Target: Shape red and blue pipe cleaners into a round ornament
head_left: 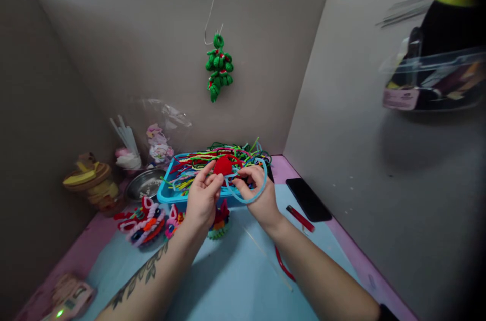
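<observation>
In front of me, my left hand (205, 195) pinches a round red fuzzy piece (223, 165) between thumb and fingers. My right hand (258, 197) is closed on a light blue pipe cleaner (247, 201), which curves in a wide loop around its fingers and reaches the red piece's lower edge. Whether the two are joined there is too small to tell. Behind both hands stands a blue basket (163, 195) heaped with pipe cleaners of many colours. Below my left hand sits a small multicoloured fuzzy figure (219, 222), partly covered by the wrist.
Lion-head-like fuzzy figures (146, 227) sit left, near a metal bowl (146, 184) and a yellow-brown cup (96, 187). On the right lie a phone (308, 199) and a red-handled tool (300, 218). Grey walls enclose the table; a green ornament (219, 70) hangs behind.
</observation>
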Demonstrator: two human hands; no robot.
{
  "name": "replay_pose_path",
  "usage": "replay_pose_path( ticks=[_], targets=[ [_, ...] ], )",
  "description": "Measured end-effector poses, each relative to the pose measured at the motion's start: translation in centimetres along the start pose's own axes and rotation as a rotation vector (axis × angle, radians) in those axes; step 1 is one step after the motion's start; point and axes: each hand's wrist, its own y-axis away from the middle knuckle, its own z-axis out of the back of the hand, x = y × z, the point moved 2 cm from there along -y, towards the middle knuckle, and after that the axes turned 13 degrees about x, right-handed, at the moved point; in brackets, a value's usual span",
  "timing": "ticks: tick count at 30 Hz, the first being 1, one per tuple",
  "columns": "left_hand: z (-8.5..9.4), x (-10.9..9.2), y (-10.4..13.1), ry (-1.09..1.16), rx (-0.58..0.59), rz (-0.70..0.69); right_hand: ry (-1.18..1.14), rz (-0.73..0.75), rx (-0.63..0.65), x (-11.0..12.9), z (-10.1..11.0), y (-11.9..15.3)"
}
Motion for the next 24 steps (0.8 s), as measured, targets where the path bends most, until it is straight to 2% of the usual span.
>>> replay_pose_path(
  ticks=[12,24],
  targets=[
    [-0.94,0.10,0.65,0.056,0.036,0.085,0.090,0.010,-0.108,0.48,0.69,0.17],
    [-0.81,0.23,0.49,0.070,0.067,0.127,0.025,0.052,-0.083,-0.22,-0.20,0.49]
  ],
)
